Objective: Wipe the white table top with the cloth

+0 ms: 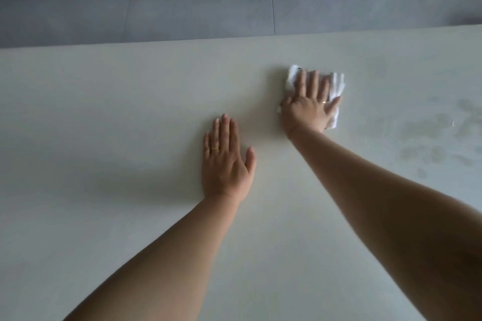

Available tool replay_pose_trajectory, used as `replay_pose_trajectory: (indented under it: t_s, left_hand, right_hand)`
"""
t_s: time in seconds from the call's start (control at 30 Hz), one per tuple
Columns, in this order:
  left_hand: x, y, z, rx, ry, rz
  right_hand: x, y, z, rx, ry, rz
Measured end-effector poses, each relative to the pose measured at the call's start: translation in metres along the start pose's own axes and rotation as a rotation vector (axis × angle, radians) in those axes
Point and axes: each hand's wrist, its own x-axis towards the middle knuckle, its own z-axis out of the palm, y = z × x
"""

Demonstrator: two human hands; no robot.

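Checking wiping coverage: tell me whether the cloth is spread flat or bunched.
Partly bunched: the cloth shows crumpled folds beneath the right hand, whose straight fingers press it down.

Worn on the head, close above the wide white matt table top (pixel 130 117), looking forward and down; grey tiled floor (pixel 156 13) beyond the far edge.
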Motion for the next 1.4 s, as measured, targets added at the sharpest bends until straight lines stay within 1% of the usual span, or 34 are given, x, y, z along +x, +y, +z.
replay_pose_trajectory:
  t_s: [0.03,0.1,0.17,0.2,0.23,0.27,0.33,0.4,0.43,0.47,0.5,0.53,0.63,0.7,0.77,0.8,0.87,0.93,1.0,1.03,1.07,1.17,1.23,1.27,1.3,1.4]
  left_hand:
    - [0.000,0.000,0.000,0.002,0.001,0.001]
    - [0.000,0.001,-0.002,0.009,-0.002,0.000]
    - [0.000,0.001,-0.003,0.012,-0.012,0.004]
    - [0.000,0.001,-0.003,0.011,-0.019,0.008]
    - [0.000,0.000,-0.003,0.007,-0.025,0.012]
    - [0.001,0.000,-0.003,-0.001,-0.029,0.013]
    - [0.004,0.001,-0.006,-0.034,-0.022,0.006]
    - [0.015,0.002,-0.009,-0.051,0.007,0.019]
    - [0.023,0.002,-0.010,-0.047,0.015,0.032]
    - [0.031,0.002,-0.009,-0.038,0.011,0.041]
    - [0.039,0.001,-0.007,-0.022,-0.001,0.040]
    - [0.045,0.000,-0.005,-0.002,-0.011,0.034]
    - [0.048,-0.001,0.000,0.036,0.007,0.021]
    - [0.048,0.000,-0.001,0.021,0.012,0.019]
    - [0.048,0.000,-0.002,-0.006,0.009,0.017]
    - [0.048,0.001,-0.002,-0.011,0.006,0.016]
    - [0.048,0.001,-0.002,-0.006,-0.005,0.016]
    - [0.048,0.002,-0.002,0.004,-0.008,0.014]
    - [0.049,0.002,-0.001,0.014,-0.009,0.011]
    - [0.050,0.002,-0.001,0.017,-0.010,0.010]
    - [0.050,0.002,-0.002,0.019,-0.012,0.009]
    - [0.049,0.003,-0.003,0.020,-0.012,0.004]
    - [0.049,0.003,-0.003,0.016,-0.015,0.002]
    - [0.049,0.002,-0.003,0.013,-0.015,0.005]
    - [0.049,0.002,-0.003,0.009,-0.013,0.010]
    - [0.049,0.001,-0.002,0.003,-0.011,0.019]
  right_hand:
    - [-0.010,-0.016,0.005,0.016,-0.010,-0.078]
    - [-0.034,-0.035,0.013,-0.016,-0.050,-0.385]
    - [-0.034,-0.029,0.010,-0.096,-0.095,-0.656]
    - [-0.024,-0.018,0.005,-0.128,-0.097,-0.724]
    - [-0.011,-0.005,-0.001,-0.148,-0.091,-0.726]
    - [0.001,0.008,-0.006,-0.148,-0.080,-0.667]
    - [0.025,0.033,-0.016,-0.088,-0.064,-0.408]
    - [0.036,0.040,-0.020,-0.029,-0.045,-0.144]
    - [0.036,0.034,-0.019,-0.018,-0.039,-0.058]
    - [0.034,0.023,-0.017,-0.009,-0.038,-0.012]
    - [0.030,0.009,-0.015,0.002,-0.045,-0.016]
    - [0.024,-0.005,-0.009,0.009,-0.055,-0.078]
    - [0.004,-0.033,0.007,-0.033,-0.084,-0.451]
    - [0.013,-0.025,0.004,-0.085,-0.107,-0.630]
    - [0.032,-0.007,-0.003,-0.138,-0.081,-0.716]
    - [0.041,0.001,-0.006,-0.141,-0.059,-0.691]
    - [0.054,0.007,-0.009,-0.089,-0.028,-0.520]
    - [0.057,-0.010,-0.004,-0.034,0.011,-0.309]
    - [0.052,-0.039,0.002,0.000,0.015,-0.176]
    - [0.049,-0.053,0.006,0.007,-0.003,-0.186]
    - [0.045,-0.066,0.009,0.000,-0.026,-0.258]
    - [0.041,-0.078,0.012,-0.058,-0.088,-0.589]
    - [0.056,-0.064,0.006,-0.113,-0.091,-0.714]
    - [0.067,-0.053,0.002,-0.120,-0.085,-0.707]
    - [0.078,-0.042,-0.002,-0.110,-0.070,-0.649]
    - [0.110,-0.009,-0.015,-0.051,-0.034,-0.324]
